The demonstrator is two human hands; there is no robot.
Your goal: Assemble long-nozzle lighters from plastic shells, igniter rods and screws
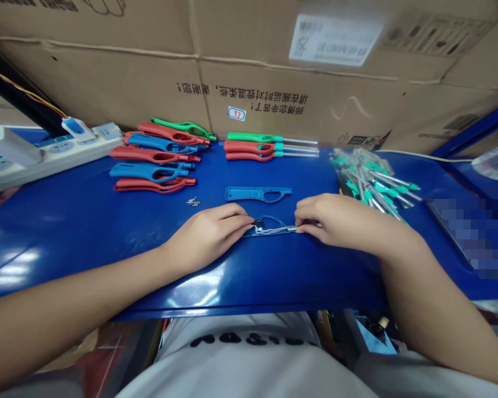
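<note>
A blue lighter handle half [264, 235] lies on the table between my hands. White wires [274, 230] run across it from a small black part [258, 223] to a metal tube [291, 228]. My left hand [216, 229] is closed at the black part, fingertips pressed down by the left side of the handle half; its palm side is hidden. My right hand [340, 221] pinches the metal tube at the right end. Just beyond lies another blue handle half [247, 193], with its inner side up.
Several red, blue and green lighter handles [151, 171] lie stacked at the left. Lighters with metal tubes [301, 148] rest at the back. A pile of tubes with green parts [371, 177] is at right. Small metal pins [193, 202] lie near my left hand; a cardboard wall [149, 72] stands behind.
</note>
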